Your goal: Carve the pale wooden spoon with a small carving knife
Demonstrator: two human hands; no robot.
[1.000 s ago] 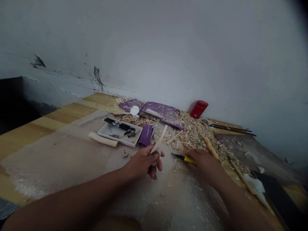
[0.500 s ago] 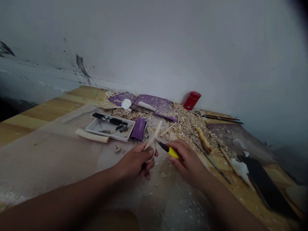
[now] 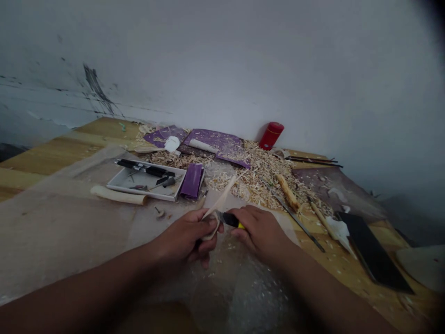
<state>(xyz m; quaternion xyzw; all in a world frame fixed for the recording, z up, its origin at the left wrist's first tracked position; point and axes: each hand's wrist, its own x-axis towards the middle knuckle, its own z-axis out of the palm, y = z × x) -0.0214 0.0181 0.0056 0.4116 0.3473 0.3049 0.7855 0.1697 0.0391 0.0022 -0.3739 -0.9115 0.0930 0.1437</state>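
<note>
The knife (image 3: 231,220) has been brought in from apart to the wide end of the spoon-shaped wooden piece (image 3: 224,198), so blade and wood now meet or nearly meet; exact contact cannot be told. Its black-and-yellow handle is gripped by the closed right hand (image 3: 261,230). The wide end is pinched in the curled left hand (image 3: 187,235), with the slender end pointed up and away. Beyond, wood shavings (image 3: 267,181) are heaped beside a purple case (image 3: 191,181) and a white tray (image 3: 142,192).
</note>
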